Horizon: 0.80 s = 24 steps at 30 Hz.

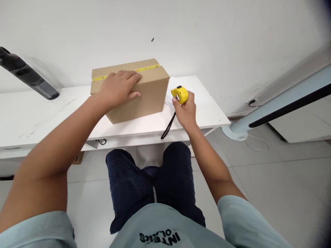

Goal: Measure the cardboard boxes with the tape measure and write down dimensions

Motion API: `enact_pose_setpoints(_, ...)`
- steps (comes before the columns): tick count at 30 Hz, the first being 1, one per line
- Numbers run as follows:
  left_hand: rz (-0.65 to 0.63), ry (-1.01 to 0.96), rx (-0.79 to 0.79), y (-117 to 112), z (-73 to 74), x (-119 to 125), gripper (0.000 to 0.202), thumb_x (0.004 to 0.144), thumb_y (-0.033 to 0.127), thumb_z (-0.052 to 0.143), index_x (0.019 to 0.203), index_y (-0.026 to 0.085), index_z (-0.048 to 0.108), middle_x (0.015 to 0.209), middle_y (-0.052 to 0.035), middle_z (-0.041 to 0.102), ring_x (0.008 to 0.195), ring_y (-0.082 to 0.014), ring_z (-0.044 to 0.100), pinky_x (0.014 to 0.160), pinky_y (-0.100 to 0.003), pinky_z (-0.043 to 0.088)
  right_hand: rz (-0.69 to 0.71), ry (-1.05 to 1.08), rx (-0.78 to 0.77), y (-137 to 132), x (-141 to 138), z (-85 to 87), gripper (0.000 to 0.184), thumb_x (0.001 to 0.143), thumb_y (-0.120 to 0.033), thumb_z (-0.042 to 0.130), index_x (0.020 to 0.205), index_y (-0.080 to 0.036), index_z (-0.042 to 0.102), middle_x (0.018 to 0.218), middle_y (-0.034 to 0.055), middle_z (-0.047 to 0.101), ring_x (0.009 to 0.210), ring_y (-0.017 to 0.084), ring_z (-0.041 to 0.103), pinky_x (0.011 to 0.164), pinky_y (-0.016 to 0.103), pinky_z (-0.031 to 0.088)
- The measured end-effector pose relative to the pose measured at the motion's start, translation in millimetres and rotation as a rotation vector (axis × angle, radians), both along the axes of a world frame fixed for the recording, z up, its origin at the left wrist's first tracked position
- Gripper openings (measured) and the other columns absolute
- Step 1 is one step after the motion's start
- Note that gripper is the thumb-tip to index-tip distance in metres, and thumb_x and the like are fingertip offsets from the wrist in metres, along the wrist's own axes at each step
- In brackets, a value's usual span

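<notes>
A brown cardboard box sits on the white table. My left hand lies flat on the box top, fingers stretched out toward the right. A yellow measuring tape blade runs along the far top edge of the box. My right hand is closed round the yellow tape measure case just right of the box, above the table. A black wrist strap hangs from the case over the table's front edge.
A black and grey cylindrical device leans at the far left above the table. A white wall stands behind. On the right, a pale pole slants down to a round floor base with a cable. My legs are under the table edge.
</notes>
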<state>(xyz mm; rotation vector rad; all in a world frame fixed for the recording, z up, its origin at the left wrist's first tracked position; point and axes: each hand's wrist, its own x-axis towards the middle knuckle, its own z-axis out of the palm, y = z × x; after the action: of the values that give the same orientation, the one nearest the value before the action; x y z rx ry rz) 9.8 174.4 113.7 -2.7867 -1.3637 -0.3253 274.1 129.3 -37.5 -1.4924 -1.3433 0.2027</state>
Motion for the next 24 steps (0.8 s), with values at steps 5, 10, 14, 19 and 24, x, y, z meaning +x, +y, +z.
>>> enact_pose_setpoints(5,0.108,-0.074,0.008,29,-1.0,-9,0.061,0.1,0.071,0.034,0.15,0.039,0.048,0.138,0.0058,0.065,0.147,-0.0342,0.02,0.122,-0.06,0.013,-0.044,-0.446,-0.301,72,11,24.9,0.043,0.095,-0.03,0.056,0.136,-0.021,0.058,0.123,0.0158,0.071,0.114,0.035,0.062,0.1,0.05,0.044)
enact_pose_setpoints(10,0.07,-0.176,0.065,7,-30.4,26,0.049,0.108,0.046,0.026,0.144,0.033,0.056,0.151,0.0004,0.059,0.15,-0.0294,0.033,0.12,-0.055,0.026,-0.012,-0.681,-0.41,119,1,17.6,0.04,0.093,-0.025,0.055,0.131,-0.02,0.068,0.124,0.0192,0.069,0.112,0.036,0.057,0.096,0.05,0.04)
enact_pose_setpoints(14,-0.116,-0.01,-0.229,-1,-91.8,87,0.059,0.102,0.047,0.042,0.156,0.023,0.048,0.168,-0.0115,0.042,0.16,-0.0352,0.028,0.123,-0.053,0.034,-0.007,-0.624,-0.383,142,15,6.8,0.046,0.099,-0.027,0.045,0.141,-0.028,0.063,0.14,0.0164,0.06,0.101,0.031,0.064,0.085,0.041,0.045)
enact_pose_setpoints(19,-0.176,0.084,-0.422,19,-136.7,129,0.076,0.102,0.066,0.035,0.167,0.026,0.03,0.178,-0.0106,0.016,0.166,-0.0369,0.009,0.132,-0.058,0.018,-0.128,-0.516,-0.362,157,65,4.9,0.049,0.103,-0.036,0.04,0.145,-0.022,0.061,0.143,0.019,0.055,0.104,0.031,0.066,0.088,0.042,0.048)
enact_pose_setpoints(24,-0.243,-0.039,-0.419,44,-136.0,86,0.062,0.105,0.059,0.029,0.141,0.024,0.065,0.168,-0.0071,0.045,0.159,-0.0304,0.035,0.129,-0.047,0.03,-0.127,-0.606,-0.403,158,122,8.2,0.045,0.102,-0.031,0.045,0.143,-0.024,0.062,0.136,0.0186,0.059,0.104,0.033,0.066,0.092,0.047,0.05)
